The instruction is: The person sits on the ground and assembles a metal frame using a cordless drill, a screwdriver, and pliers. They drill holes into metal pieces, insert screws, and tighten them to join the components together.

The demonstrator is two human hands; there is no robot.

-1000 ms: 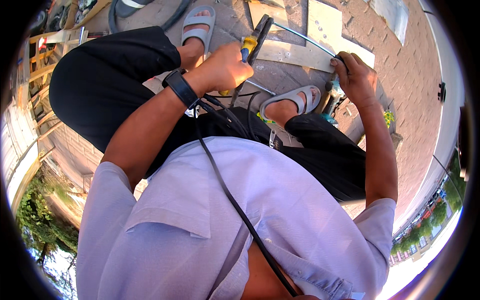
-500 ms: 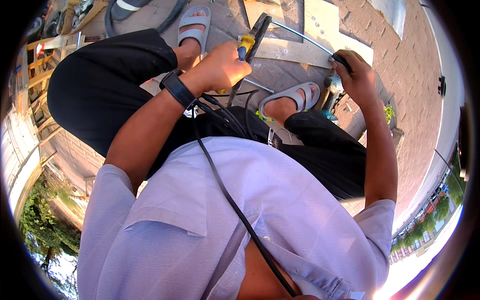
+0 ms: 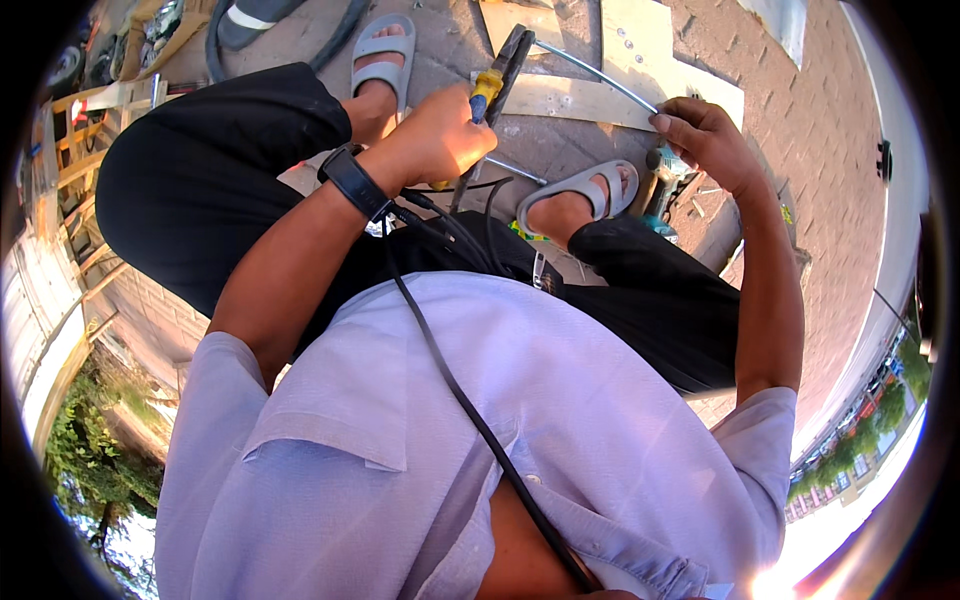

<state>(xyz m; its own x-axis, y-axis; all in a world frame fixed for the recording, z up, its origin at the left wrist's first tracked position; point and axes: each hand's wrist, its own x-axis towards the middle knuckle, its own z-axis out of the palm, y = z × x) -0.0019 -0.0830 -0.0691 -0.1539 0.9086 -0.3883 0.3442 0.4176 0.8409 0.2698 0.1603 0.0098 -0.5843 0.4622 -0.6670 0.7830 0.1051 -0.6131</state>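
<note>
The left hand is closed in a fist around the yellow-and-black handles of a pair of long dark metal cutters. The tool's long axis runs from the fist up and slightly rightward in the view, with its dark jaws pointing away from the person toward the pale wooden plank lying on the paved ground. A black wrist strap sits on the left forearm just behind the fist.

The right hand is to the right of the plank, its fingers curled together and pinched on the near end of a thin, slightly bowed grey metal rod. The rod's long axis slants from that hand up and leftward across the plank, and its far end meets the cutter jaws; whether the jaws are closed on it cannot be told.

Just below the plank a foot in a grey slide sandal rests on the ground, and a teal power tool lies beside that sandal, under the right hand. A second grey sandal is left of the plank.
</note>
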